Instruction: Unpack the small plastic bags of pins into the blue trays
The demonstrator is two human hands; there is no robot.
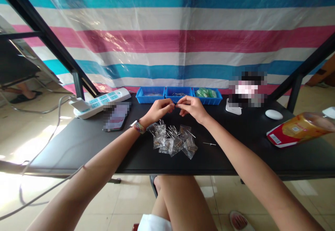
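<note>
My left hand (161,108) and my right hand (191,108) meet in front of the blue bins, fingertips nearly touching. Both are closed in a pinch around a tiny dark piece (175,102), too small to name. Below them on the black table lies a heap of small clear plastic bags (171,145) with thin metal pieces inside. Loose thin metal pins (172,132) rest at the top of that heap. One more pin (209,143) lies apart, beside my right forearm.
Three joined blue bins (150,99) stand at the back; the right one holds green packets (206,92). At left are a power strip (104,100) and a phone (117,116). To the right are a white case (233,109), a white oval object (274,114) and a bottle (298,128).
</note>
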